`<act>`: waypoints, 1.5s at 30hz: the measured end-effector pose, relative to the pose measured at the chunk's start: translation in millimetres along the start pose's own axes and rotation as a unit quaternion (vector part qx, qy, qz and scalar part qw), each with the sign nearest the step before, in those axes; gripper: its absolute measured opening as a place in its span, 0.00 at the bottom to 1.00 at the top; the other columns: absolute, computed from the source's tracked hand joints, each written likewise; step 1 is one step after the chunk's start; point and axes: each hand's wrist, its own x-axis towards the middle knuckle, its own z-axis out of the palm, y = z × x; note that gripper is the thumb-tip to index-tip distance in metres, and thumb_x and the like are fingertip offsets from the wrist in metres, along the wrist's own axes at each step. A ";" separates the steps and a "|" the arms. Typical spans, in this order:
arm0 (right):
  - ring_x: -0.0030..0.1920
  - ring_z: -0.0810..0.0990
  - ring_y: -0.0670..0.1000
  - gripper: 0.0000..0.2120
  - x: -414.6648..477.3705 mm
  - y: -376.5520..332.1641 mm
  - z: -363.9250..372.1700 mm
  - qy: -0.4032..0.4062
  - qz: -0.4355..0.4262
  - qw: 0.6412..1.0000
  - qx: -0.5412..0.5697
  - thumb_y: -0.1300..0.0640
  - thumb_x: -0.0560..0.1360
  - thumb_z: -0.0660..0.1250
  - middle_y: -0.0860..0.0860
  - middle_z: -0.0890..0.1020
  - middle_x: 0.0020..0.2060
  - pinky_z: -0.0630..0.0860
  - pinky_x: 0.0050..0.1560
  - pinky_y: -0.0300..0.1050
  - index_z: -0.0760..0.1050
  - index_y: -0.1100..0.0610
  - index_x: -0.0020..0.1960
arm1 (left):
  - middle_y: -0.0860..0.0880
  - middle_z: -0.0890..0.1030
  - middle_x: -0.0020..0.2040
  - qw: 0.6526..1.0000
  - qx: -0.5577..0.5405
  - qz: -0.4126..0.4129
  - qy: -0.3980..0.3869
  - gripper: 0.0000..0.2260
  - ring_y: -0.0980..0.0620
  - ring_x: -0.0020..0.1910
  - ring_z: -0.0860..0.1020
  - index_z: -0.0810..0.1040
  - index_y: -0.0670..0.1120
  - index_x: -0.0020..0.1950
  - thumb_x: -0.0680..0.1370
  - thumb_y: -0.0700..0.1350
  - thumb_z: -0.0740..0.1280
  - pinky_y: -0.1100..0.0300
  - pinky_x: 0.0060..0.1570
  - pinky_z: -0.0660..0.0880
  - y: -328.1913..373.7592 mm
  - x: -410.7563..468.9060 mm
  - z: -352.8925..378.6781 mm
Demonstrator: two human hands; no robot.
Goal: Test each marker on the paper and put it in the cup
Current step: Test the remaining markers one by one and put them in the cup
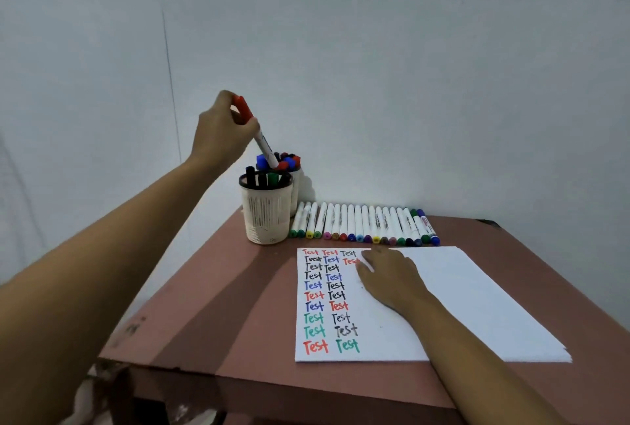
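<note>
A plain pale wall is being faced, with a reddish-brown table (204,305) tucked into the corner. Up left, a red-capped marker (264,143) is being pinched at the cap end by the left hand (221,131), its lower end slanting into the rear cup (296,192) behind the ribbed plastic cup (267,216). It's probably light, stiff and slick-barrelled, so best gripped by the cap or mid-barrel. A row of white markers (364,223) is lying by the wall, and the paper (477,295) is being held down by the right hand (388,278), fingers laid flat.

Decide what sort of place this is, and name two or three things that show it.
Probably a plain indoor corner used as a makeshift desk: a small brown table against bare white walls, a row of markers, and paper with test words.
</note>
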 end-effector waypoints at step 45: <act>0.50 0.74 0.60 0.05 71.1 75.0 -44.6 0.148 0.224 0.958 0.100 0.65 0.76 0.57 0.62 0.76 0.54 0.65 0.42 0.44 0.70 0.61 0.43 | 0.47 0.69 0.68 0.906 0.182 0.048 -0.379 0.20 0.49 0.65 0.68 0.68 0.48 0.70 0.80 0.53 0.56 0.55 0.63 0.66 -55.9 -132.5 116.4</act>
